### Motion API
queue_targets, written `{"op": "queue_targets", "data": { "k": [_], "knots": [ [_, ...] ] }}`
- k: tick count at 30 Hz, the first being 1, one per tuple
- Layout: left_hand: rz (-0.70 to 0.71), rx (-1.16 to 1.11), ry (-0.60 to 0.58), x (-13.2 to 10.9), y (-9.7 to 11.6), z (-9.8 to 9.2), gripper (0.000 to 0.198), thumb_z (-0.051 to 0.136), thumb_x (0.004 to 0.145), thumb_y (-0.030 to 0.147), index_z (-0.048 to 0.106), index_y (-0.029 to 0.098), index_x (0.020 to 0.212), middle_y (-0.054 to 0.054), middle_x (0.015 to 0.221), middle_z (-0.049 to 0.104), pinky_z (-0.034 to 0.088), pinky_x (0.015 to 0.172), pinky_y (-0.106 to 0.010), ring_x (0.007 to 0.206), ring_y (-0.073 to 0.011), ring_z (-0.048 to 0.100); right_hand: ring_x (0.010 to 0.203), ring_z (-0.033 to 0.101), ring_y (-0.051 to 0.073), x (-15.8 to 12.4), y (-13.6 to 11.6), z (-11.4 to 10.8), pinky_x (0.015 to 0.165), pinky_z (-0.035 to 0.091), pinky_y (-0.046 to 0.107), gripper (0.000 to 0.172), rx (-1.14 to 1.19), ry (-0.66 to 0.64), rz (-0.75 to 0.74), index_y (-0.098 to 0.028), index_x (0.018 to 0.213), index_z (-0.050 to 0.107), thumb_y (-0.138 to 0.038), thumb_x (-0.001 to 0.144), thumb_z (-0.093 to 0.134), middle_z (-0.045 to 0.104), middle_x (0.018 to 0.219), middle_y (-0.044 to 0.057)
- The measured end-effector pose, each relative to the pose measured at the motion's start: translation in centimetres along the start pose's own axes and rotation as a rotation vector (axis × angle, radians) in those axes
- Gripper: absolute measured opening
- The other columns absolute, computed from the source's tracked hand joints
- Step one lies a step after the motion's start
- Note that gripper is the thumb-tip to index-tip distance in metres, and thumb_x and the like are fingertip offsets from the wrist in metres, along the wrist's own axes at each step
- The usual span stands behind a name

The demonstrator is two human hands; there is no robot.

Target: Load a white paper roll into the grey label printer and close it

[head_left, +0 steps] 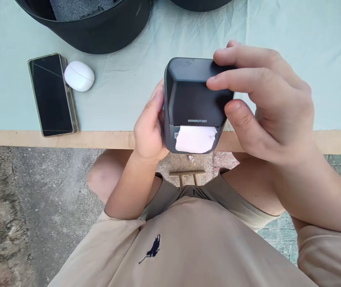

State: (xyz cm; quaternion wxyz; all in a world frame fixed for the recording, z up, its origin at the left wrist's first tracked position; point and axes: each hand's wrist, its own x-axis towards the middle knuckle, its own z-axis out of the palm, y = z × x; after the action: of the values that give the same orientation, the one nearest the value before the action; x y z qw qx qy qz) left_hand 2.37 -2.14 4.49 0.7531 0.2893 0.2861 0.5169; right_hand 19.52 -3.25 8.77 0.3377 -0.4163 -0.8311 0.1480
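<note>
Left hand (150, 133) clasping printer (198, 101), right hand (278, 101) spread, covering its corner; phone (51, 95), white case (79, 76), bag (106, 36)

Your printer (200, 99) is black with pale letters (197, 120), and its paper (196, 139) is white. Your cloth (128, 103) is pale blue-green, and the wood (39, 139) is light tan. Your phone (52, 95) has a black screen and a gold rim. The round case (79, 75) is all white. The bag (107, 36) is black, with speckled gray foam (81, 8). Your shirt (200, 239) is tan with 1 dark blue picture (152, 249). Your shorts (164, 195) are brown-green.
</note>
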Motion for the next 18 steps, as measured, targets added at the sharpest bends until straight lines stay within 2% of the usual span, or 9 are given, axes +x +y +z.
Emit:
{"op": "queue_targets", "data": {
  "k": [3,7,11,14,16,18],
  "knots": [
    [0.055,0.046,-0.025,0.15,-0.06,-0.24,0.031,0.039,0.088,0.039,0.064,0.024,0.099,-0.005,0.101,0.069,0.038,0.111,-0.041,0.139,-0.0241,0.032,0.123,0.051,0.015,-0.04,0.07,-0.04,0.107,0.044,0.035,0.028,0.011,-0.007,0.02,-0.015,0.115,0.055,-0.018,0.089,0.045,0.053,0.13,0.012],
    [0.022,0.107,0.021,-0.03,0.29,-0.14,0.033,0.035,0.094,0.033,0.065,0.02,0.092,-0.004,0.096,0.068,0.038,0.111,-0.04,0.133,-0.0219,0.043,0.124,0.051,0.017,-0.04,0.16,-0.02,0.107,0.045,0.035,0.03,0.012,-0.015,0.001,-0.011,0.114,0.055,-0.019,0.085,0.052,0.053,0.129,0.016],
    [0.028,0.104,0.054,-0.14,0.43,-0.12,0.025,0.042,0.091,0.026,0.065,0.019,0.084,-0.002,0.084,0.065,0.039,0.11,-0.04,0.129,-0.022,0.047,0.125,0.049,0.02,-0.02,0.24,-0.24,0.109,0.043,0.038,0.046,-0.035,-0.035,-0.045,-0.013,0.119,0.052,-0.03,0.078,0.064,0.05,0.132,0.016],
    [0.011,0.062,0.062,-0.06,0.28,-0.18,0.027,0.04,0.091,0.03,0.065,0.018,0.089,-0.002,0.09,0.065,0.039,0.11,-0.04,0.132,-0.0225,0.043,0.125,0.049,0.022,0.05,0.16,-0.44,0.108,0.044,0.037,0.05,-0.062,-0.03,-0.047,-0.014,0.12,0.052,-0.035,0.076,0.065,0.051,0.131,0.014],
    [0.006,0.04,0.044,-0.02,0.24,-0.13,0.036,0.035,0.092,0.039,0.065,0.019,0.095,-0.002,0.098,0.064,0.042,0.108,-0.04,0.134,-0.0224,0.041,0.119,0.052,0.023,0.13,0.14,-0.43,0.101,0.047,0.038,0.047,-0.086,0.053,-0.039,-0.016,0.115,0.056,-0.039,0.075,0.066,0.056,0.122,0.011],
    [0.016,0.052,0.0,-0.02,0.28,-0.07,0.038,0.036,0.091,0.044,0.065,0.022,0.1,-0.001,0.107,0.064,0.045,0.104,-0.038,0.134,-0.0225,0.041,0.112,0.053,0.022,0.22,0.26,-0.31,0.094,0.048,0.037,0.041,-0.064,0.12,0.042,-0.022,0.11,0.056,-0.043,0.076,0.064,0.059,0.109,0.005]
  ]
}}
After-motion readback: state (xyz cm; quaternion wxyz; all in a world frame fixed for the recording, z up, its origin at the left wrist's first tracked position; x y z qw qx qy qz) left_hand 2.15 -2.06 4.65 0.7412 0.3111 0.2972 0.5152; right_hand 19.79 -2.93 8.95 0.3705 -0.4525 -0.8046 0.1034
